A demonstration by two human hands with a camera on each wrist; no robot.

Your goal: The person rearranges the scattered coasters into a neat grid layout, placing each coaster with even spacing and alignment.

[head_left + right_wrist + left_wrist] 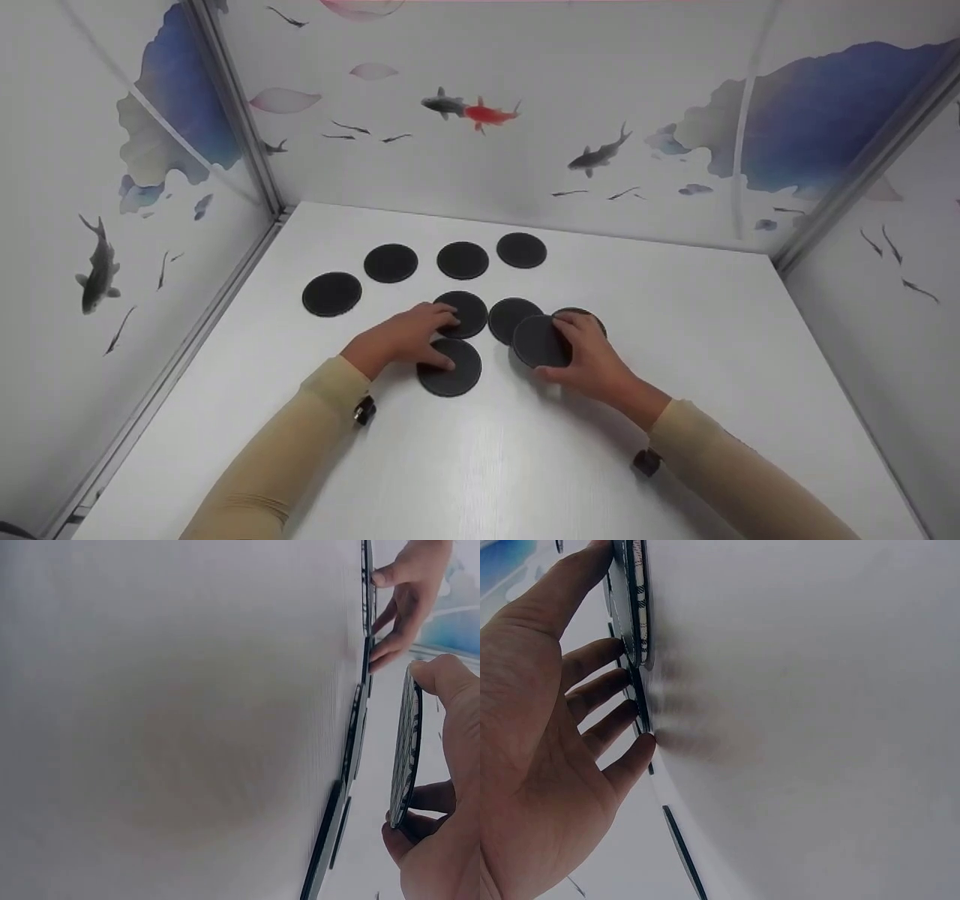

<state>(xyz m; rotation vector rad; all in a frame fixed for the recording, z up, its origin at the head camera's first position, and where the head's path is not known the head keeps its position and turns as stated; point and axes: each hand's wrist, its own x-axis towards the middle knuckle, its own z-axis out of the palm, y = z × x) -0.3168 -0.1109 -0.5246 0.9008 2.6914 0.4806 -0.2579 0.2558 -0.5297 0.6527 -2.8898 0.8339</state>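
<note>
My right hand [596,365] pinches a black round disc [541,342] by its edges, thumb on the near side; in the right wrist view this disc [407,746] is held above the table, its patterned side showing. Under or behind it lie a black disc [513,315] and another [592,318], partly covered. My left hand [409,335] has its fingers spread, fingertips on one disc [466,319] and thumb on a nearer disc [450,375]. In the left wrist view the left hand [555,735] shows relaxed fingers touching the disc edges.
Farther back on the white table [480,465] lie several more black discs, among them one at the left [331,294] and one near the back [521,250]. White panels [480,180] with painted fish stand behind and at both sides.
</note>
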